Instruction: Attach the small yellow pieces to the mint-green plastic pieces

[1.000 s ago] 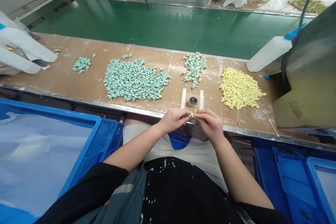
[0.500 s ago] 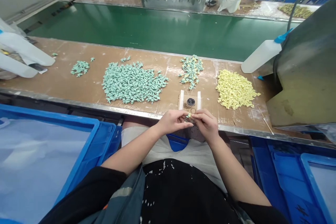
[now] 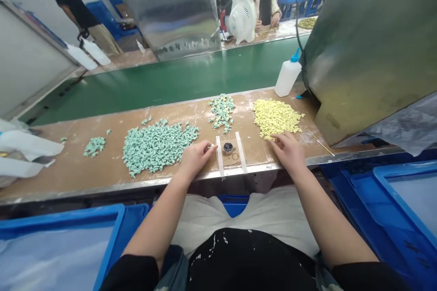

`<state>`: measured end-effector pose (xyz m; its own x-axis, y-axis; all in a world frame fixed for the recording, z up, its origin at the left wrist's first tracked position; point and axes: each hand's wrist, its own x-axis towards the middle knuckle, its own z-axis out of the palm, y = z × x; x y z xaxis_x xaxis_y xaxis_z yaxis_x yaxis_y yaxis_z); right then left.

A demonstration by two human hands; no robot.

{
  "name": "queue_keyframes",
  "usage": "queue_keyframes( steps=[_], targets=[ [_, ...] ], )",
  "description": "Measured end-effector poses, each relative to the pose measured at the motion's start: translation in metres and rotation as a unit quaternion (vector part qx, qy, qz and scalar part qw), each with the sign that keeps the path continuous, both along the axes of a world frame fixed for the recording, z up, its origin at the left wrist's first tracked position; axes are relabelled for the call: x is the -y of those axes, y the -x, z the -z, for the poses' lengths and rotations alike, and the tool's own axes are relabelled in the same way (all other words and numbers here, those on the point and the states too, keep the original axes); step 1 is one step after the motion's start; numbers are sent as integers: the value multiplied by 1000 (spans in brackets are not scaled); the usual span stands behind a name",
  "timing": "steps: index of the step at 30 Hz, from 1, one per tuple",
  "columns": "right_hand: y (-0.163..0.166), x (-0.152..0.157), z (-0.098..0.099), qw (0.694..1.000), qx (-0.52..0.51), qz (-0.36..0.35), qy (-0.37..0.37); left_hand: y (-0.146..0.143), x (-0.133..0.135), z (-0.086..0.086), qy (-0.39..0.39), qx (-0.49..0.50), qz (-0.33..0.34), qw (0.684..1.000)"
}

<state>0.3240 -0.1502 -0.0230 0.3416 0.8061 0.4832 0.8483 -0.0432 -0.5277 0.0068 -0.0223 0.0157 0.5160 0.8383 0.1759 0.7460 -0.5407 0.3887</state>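
Note:
My left hand (image 3: pixel 197 158) is closed in a pinch beside the right edge of the pile of small mint-green pieces (image 3: pixel 157 148). A tiny pale piece (image 3: pixel 212 146) shows at its fingertips; its exact shape is too small to make out. At the near edge of the pile of small yellow pieces (image 3: pixel 276 117), my right hand (image 3: pixel 289 152) reaches in, thumb and forefinger slightly apart. Between my hands sits a small round pot of dark material (image 3: pixel 228 147), flanked by two white tape strips. Behind it lies a heap of joined green-and-yellow pieces (image 3: pixel 221 111).
A white squeeze bottle (image 3: pixel 287 77) stands at the right, near a metal panel (image 3: pixel 368 54). Past the table runs a green belt (image 3: pixel 164 84). A smaller green cluster (image 3: pixel 94 146) lies left, and a thin stick (image 3: pixel 322 143) lies right. Across the belt, a person sits by a fan (image 3: pixel 243 18).
My hands were together in front of the pot and have parted: the left to the green pile's edge, the right to the yellow pile. The camera view has tilted up.

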Motion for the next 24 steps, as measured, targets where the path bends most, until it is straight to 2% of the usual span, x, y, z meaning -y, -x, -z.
queue_keyframes(
  steps=[3,5,7,10,14,19,22,24],
  targets=[
    [-3,-2,0,998,50,2,39,-20,-36,-11,-37,-107,3,994],
    [0,-4,0,996,72,-2,51,-32,-55,-17,-40,-126,15,991],
    [3,-5,1,995,84,-5,56,-38,-65,-23,-41,-98,17,994],
    [4,-5,4,995,90,-10,53,-34,-63,-29,-42,-9,7,999],
    [4,-6,8,994,97,-1,49,-18,-34,-27,-22,107,17,994],
    [1,-5,8,994,95,3,46,3,24,-8,29,202,51,978],
    [4,0,6,997,69,-24,-5,4,59,5,123,294,41,947],
    [19,6,4,994,5,-90,-65,-2,79,14,233,349,42,907]
  ],
)
